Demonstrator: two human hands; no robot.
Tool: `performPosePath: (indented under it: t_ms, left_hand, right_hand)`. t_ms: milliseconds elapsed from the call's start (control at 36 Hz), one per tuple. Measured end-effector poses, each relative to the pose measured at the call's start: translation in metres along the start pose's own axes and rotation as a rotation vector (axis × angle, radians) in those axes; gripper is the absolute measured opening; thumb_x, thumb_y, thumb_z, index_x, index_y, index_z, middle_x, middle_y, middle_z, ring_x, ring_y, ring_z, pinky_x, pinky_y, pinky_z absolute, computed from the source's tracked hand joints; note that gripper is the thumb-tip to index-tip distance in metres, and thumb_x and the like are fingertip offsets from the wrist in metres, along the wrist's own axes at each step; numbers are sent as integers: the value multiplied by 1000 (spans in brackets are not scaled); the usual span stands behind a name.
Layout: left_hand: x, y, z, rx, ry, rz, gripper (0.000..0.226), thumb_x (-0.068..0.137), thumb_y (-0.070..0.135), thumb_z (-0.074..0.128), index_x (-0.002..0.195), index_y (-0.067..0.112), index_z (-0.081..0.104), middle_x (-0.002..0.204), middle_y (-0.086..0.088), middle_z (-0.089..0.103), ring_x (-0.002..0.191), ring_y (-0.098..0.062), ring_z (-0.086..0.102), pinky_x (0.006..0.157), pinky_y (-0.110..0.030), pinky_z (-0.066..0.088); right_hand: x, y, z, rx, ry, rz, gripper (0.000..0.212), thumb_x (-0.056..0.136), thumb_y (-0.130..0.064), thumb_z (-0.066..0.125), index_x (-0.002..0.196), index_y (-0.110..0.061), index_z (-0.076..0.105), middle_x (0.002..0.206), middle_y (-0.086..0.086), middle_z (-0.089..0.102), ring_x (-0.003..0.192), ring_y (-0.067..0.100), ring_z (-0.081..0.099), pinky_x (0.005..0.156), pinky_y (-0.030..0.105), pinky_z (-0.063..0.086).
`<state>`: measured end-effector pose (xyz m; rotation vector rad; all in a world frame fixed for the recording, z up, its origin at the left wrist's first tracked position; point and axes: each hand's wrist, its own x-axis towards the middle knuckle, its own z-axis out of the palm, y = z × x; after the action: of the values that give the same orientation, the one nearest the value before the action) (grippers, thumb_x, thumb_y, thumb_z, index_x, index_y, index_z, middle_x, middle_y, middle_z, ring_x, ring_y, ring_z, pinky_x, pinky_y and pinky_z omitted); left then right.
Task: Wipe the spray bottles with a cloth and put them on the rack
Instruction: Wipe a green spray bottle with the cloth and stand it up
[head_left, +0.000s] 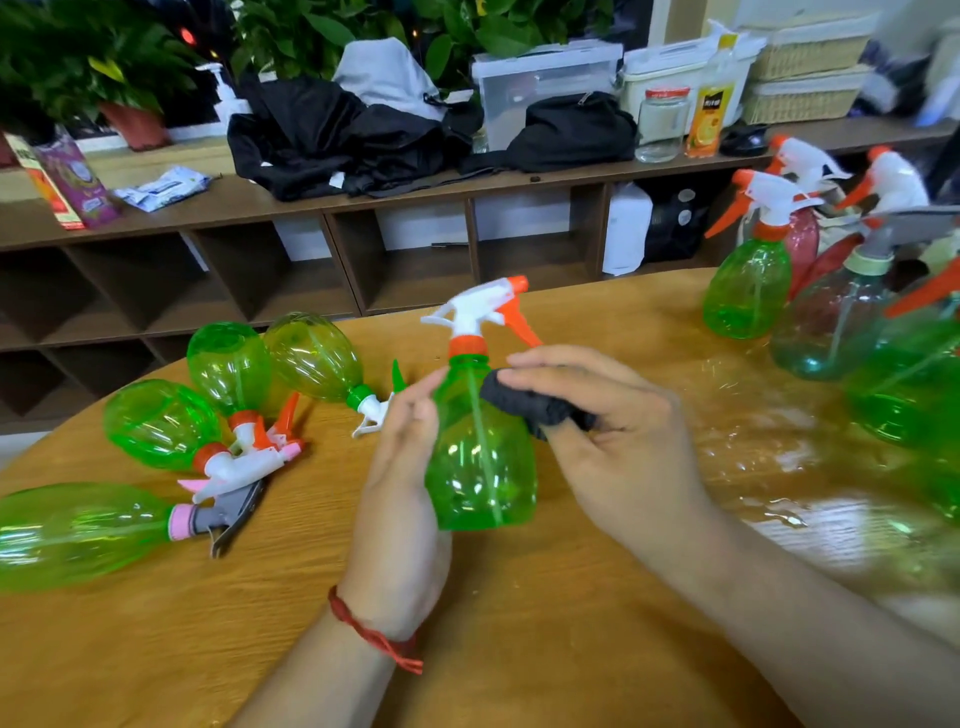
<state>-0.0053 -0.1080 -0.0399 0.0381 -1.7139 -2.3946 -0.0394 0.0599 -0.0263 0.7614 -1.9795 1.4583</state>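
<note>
A green spray bottle (480, 457) with a white and orange trigger head stands upright above the wooden table (519, 623). My left hand (402, 483) holds it from the left side, fingers curled behind its body. My right hand (613, 431) grips a dark cloth (530, 402) and presses it against the bottle's right shoulder. Several green bottles (161, 423) lie on their sides at the left. More spray bottles (750, 283) stand upright at the right. No rack is clearly visible.
A low wooden shelf unit (363, 244) runs behind the table, topped with black bags (337, 140), plastic boxes, a jar, a juice bottle and potted plants. The table's right part looks wet and shiny (779, 457).
</note>
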Motion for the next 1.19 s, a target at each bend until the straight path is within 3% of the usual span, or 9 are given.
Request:
performPosePath:
  t_ms: [194, 333, 417, 500, 667, 778, 917, 1028, 1194]
  left_hand:
    - [-6, 2, 11, 199, -45, -18, 66, 98, 72, 54, 143, 24, 64, 140, -2, 70, 136, -25, 62, 116, -55, 44]
    - [-7, 0, 2, 262, -133, -27, 45, 94, 33, 78, 135, 23, 62, 124, 1, 77, 117, -17, 73, 89, -23, 57]
    - [-3, 2, -1, 235, -115, -4, 47, 92, 26, 78, 137, 27, 65, 129, 7, 75, 121, -10, 71, 92, -22, 57]
    - [0, -2, -4, 139, -24, -16, 51, 91, 31, 79, 140, 32, 65, 140, 5, 70, 131, -18, 66, 106, -43, 54]
    - [-3, 2, 1, -97, -5, -44, 46, 95, 28, 59, 138, 13, 62, 118, -7, 76, 102, -20, 74, 74, -31, 63]
    - [-4, 1, 1, -38, -40, -13, 44, 98, 28, 55, 137, 10, 63, 117, -2, 77, 105, -17, 75, 80, -31, 62]
    - [-5, -4, 3, 92, -51, -19, 34, 108, 39, 56, 139, 36, 69, 143, 3, 69, 137, -23, 62, 118, -58, 42]
    - [-8, -11, 7, 224, -53, -5, 50, 95, 68, 58, 142, 52, 61, 151, 16, 60, 145, -13, 52, 122, -56, 39]
    - [-10, -3, 10, 180, 45, 70, 39, 104, 56, 59, 141, 46, 62, 149, 12, 62, 143, -17, 55, 118, -58, 42]
  right_hand:
    - [-2, 10, 3, 4, 37, 71, 47, 86, 20, 68, 114, -15, 82, 123, -6, 75, 119, 14, 70, 102, 28, 54]
    - [-3, 13, 2, 17, 10, 89, 47, 86, 20, 68, 115, -15, 82, 122, -8, 75, 118, 12, 69, 102, 27, 54]
    - [-2, 14, 1, 1, 0, 102, 50, 85, 20, 67, 117, -16, 81, 124, -10, 74, 120, 10, 68, 103, 27, 54]
    - [-4, 15, 4, -21, -15, 86, 55, 83, 22, 65, 120, -15, 80, 125, -9, 73, 121, 10, 68, 103, 32, 56]
    - [-5, 10, 5, -30, -17, 45, 56, 83, 23, 63, 124, -12, 77, 126, -6, 72, 120, 12, 68, 99, 34, 58]
    - [-5, 9, 4, -86, 13, 28, 56, 82, 22, 65, 123, -14, 77, 126, -8, 72, 121, 5, 66, 104, 21, 51]
    - [-5, 13, 5, -108, 51, 75, 59, 84, 21, 64, 126, -17, 77, 128, -10, 72, 120, 0, 66, 103, 15, 49]
    - [-3, 13, 5, -112, 25, 76, 56, 85, 20, 64, 125, -16, 78, 130, -7, 72, 123, 2, 65, 106, 18, 49]
    - [4, 5, -1, -103, -91, 15, 59, 81, 26, 61, 122, -13, 78, 132, -3, 71, 125, 8, 65, 106, 25, 52]
